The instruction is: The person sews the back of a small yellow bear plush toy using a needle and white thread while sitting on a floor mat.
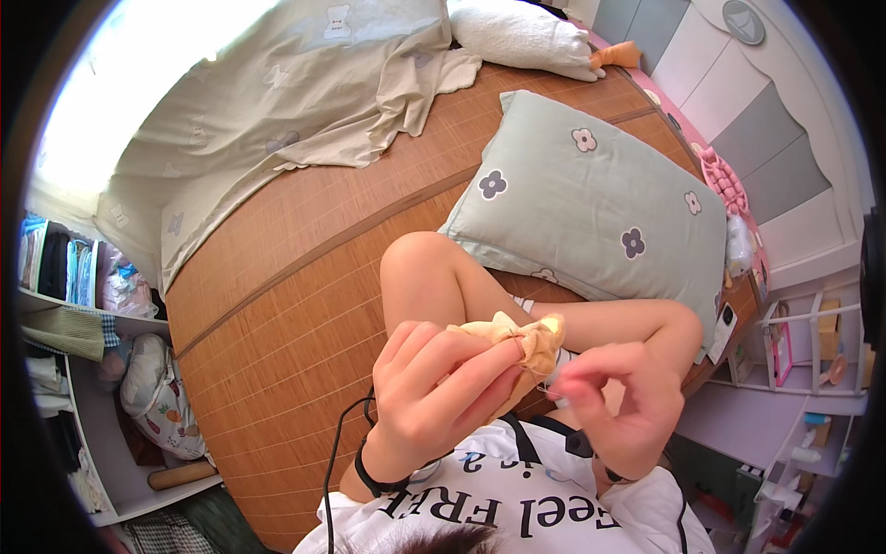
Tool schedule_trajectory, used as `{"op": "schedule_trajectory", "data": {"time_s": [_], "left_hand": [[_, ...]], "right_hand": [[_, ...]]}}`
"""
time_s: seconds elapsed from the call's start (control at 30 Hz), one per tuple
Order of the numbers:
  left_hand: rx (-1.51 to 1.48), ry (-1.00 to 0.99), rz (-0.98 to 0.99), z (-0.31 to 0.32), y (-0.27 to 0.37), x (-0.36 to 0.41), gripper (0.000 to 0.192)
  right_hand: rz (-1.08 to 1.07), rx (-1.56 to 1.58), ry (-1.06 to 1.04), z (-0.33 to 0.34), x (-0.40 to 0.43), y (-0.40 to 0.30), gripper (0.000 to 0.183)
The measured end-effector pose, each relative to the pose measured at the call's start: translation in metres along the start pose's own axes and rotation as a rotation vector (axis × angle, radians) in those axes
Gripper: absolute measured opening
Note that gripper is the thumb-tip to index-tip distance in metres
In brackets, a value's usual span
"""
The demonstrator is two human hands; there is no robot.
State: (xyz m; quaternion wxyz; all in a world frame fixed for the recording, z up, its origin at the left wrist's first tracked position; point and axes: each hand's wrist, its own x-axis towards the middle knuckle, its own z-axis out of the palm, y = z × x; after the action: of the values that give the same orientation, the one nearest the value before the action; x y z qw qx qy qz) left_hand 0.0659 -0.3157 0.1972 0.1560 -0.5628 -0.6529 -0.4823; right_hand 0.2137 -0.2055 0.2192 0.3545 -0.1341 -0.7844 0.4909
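Note:
My left hand (439, 384) grips a small tan and cream cloth piece (536, 346) that is bunched up and has a yellow patch near its top. Fingers hide much of the cloth, so its full shape cannot be made out. Close on its right, my right hand (626, 401) has thumb and forefinger pinched on a thin pale thread (543, 392), which runs toward the cloth. These fingertips are blurred, and whether a needle is between them cannot be seen. Both hands are above my folded legs (443, 277).
I sit on a bed with a bamboo mat (291, 346). A green flowered pillow (588, 187) lies ahead, and a phone (724, 320) at the right edge. A beige blanket (277, 104) spreads at the back left. Shelves (131, 322) flank the left side. A black cable (333, 450) hangs by my left arm.

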Motion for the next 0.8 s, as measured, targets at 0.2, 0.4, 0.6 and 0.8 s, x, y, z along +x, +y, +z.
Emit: {"op": "schedule_trajectory", "data": {"time_s": [0.2,0.4,0.6,0.8], "left_hand": [[-0.078,-0.161,0.041,-0.003,-0.003,0.002,0.028],[-0.015,-0.188,0.043,-0.002,-0.002,0.002,0.027],[-0.047,-0.202,0.033,-0.002,-0.001,0.001,0.023],[-0.253,-0.289,0.003,-0.002,-0.001,-0.001,0.024]], "right_hand": [[0.012,-0.295,0.034,-0.014,0.026,0.001,0.017],[0.053,0.033,-0.274,-0.012,0.034,0.023,0.013],[0.149,0.353,-0.363,-0.012,0.035,0.035,0.008],[0.432,0.8,-0.363,-0.006,0.044,0.032,0.007]]}}
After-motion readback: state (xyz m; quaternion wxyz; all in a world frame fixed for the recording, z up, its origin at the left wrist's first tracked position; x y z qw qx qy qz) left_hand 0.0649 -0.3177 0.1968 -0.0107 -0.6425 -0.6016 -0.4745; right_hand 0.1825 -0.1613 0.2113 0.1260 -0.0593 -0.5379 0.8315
